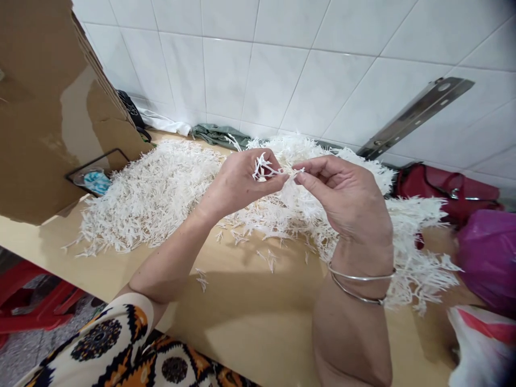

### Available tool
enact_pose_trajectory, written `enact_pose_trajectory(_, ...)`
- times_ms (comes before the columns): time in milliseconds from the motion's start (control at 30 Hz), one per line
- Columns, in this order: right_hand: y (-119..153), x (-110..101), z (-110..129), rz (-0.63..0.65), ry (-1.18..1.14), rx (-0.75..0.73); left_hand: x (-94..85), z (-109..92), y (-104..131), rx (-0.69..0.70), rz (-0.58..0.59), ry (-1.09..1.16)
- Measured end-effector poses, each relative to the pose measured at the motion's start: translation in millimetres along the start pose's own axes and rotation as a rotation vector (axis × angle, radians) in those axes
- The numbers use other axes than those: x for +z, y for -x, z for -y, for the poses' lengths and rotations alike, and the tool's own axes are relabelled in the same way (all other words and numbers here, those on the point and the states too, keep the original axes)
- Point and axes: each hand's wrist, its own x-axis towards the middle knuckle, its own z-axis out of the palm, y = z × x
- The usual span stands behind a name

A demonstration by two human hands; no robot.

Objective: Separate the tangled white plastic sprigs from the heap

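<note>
Both hands meet in the middle of the view, above the table. My left hand is closed on a white branched plastic sprig, whose forked tips stick out by the thumb. With thumb and forefinger, my right hand pinches the other end of the white sprig. A large heap of small white sprigs lies to the left of my hands. Behind and under my right hand spreads a second pile of white sprigs, which my hands partly cover. Several loose bits are scattered on the table in front.
A cardboard box stands at the left on the wooden table. Dark green cloth lies along the tiled wall, with a metal bracket at right. A red bag and purple bag sit right; a red stool is lower left.
</note>
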Motion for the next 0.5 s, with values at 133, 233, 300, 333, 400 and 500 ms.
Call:
enact_pose_trajectory(133, -0.5, 17.2, -1.5, -0.166, 0.229, -0.082, 2.5, 10.4, -3.5, -0.011, 0.025, -0.009)
enact_pose_trajectory(233, -3.7, 30.5, -11.4, -0.232, 0.352, -0.132, 3.6, 16.1, -6.1, -0.049, 0.032, -0.002)
enact_pose_trajectory(300, -7.9, 30.8, -25.0, -0.256, 0.405, -0.111, 2.4, 14.8, -6.1, -0.067, 0.086, 0.096)
enact_pose_trajectory(333, -10.4, 27.8, -32.7, -0.279, 0.426, -0.075, 1.3, 12.9, -5.7, -0.074, 0.129, 0.166)
enact_pose_trajectory(400, -15.0, 17.7, -45.5, -0.338, 0.437, 0.042, -0.6, 9.4, -4.6, -0.085, 0.206, 0.286)
enact_pose_trajectory(500, -17.9, 3.3, -50.9, -0.352, 0.349, 0.037, -0.7, 12.2, -6.0, -0.108, 0.164, 0.335)
